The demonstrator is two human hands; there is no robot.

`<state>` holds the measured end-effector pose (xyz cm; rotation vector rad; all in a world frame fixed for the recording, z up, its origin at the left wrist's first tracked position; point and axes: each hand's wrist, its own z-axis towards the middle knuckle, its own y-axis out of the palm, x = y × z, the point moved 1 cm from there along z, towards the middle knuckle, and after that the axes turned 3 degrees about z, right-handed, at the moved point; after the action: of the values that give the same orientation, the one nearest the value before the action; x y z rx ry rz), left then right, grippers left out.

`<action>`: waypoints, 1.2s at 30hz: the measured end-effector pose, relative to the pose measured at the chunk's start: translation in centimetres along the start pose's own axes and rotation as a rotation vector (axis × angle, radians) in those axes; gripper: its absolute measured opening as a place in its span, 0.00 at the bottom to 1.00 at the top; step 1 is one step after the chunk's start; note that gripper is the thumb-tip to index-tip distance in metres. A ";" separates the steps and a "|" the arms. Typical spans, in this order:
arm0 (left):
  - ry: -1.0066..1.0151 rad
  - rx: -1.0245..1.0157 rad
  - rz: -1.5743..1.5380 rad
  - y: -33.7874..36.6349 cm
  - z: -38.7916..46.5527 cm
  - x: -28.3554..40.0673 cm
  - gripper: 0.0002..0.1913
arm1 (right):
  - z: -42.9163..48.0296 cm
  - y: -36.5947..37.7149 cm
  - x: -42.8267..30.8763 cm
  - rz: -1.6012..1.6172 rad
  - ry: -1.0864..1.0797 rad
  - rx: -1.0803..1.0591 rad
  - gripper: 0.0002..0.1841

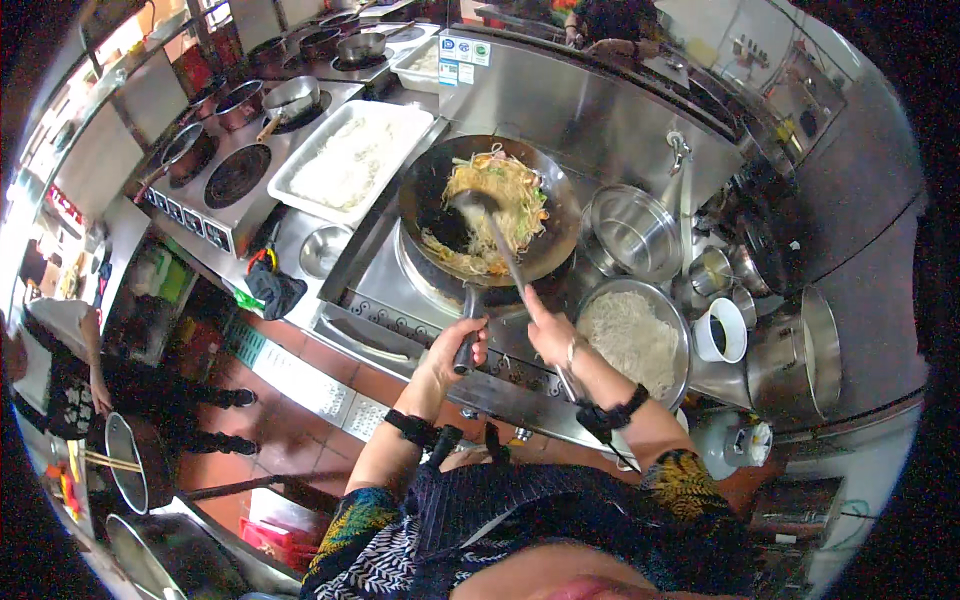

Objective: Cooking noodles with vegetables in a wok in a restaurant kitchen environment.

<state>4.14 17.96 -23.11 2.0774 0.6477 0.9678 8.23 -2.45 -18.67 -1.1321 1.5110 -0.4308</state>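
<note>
My left hand [457,349] is closed around the handle of a dark wok [420,180], which sits over a burner on the steel range. Noodles with mixed vegetables [517,187] lie in the wok. In my right hand [551,334] is the long shaft of a metal wok ladle [476,201]; its bowl rests against the noodles. Right of the wok, a wide steel bowl [634,337] holds pale thin noodles. A white plastic tray [349,161] of similar noodles stands to the left.
Nested steel bowls [634,232] stand beside the wok, with a white tub [720,330] and a large stockpot [795,360] farther right. Saucepans [291,97] sit on the hotplate range at the left. Another person [82,360] stands at far left near big pots. A faucet [677,146] is on the backsplash.
</note>
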 end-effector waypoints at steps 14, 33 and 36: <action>0.023 -0.020 -0.035 -0.3 -0.6 0.2 0.08 | -2.1 -7.3 -1.7 0.452 0.003 -0.128 0.34; -0.010 -0.010 -0.028 -1.3 0.4 -0.4 0.09 | -8.1 -9.3 1.2 0.262 0.114 -0.405 0.37; -0.031 0.003 -0.045 -0.9 0.7 -0.6 0.10 | -4.2 -6.0 2.7 0.025 0.006 -0.219 0.36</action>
<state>4.28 17.78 -24.39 2.0679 0.6773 0.9081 7.18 -8.81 -14.20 -1.2806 1.6043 -0.2558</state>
